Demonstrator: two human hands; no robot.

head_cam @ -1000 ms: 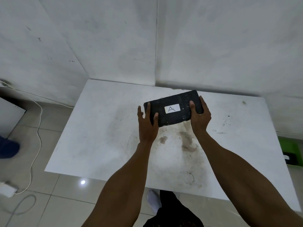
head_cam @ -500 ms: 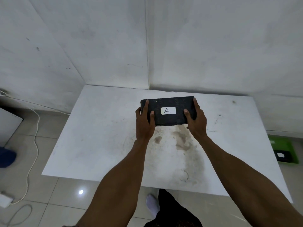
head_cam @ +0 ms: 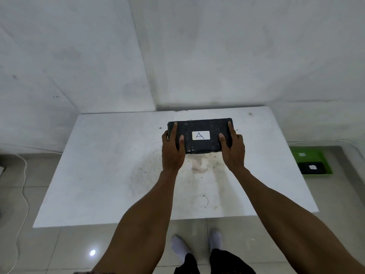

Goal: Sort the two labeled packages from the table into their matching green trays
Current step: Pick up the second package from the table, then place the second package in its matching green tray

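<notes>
I have a flat, rectangular black package [head_cam: 199, 138] held over the far middle of the white counter [head_cam: 102, 167]; whether its underside touches the counter I cannot tell. Its wrapping looks like glossy, wrinkled plastic film, and a small white label [head_cam: 200, 135] on the top face carries a handwritten "A". My left hand [head_cam: 172, 150] clasps the left short end, fingers curled up over the top face and thumb lying on it; my right hand [head_cam: 232, 150] clasps the right end the same way. Both hands are closed around the package.

The counter is a smooth matte slab, scuffed and marked with brownish stains [head_cam: 199, 165] just near of the package.

Compared with a second ago, the package has turned from a tilt to lie square with the counter's far edge, and the view has swung so the green tray [head_cam: 308, 157] on the tiled floor [head_cam: 45, 250] at right shows more fully. Another black package [head_cam: 312, 168] with a white label lies in that tray's near half.
</notes>
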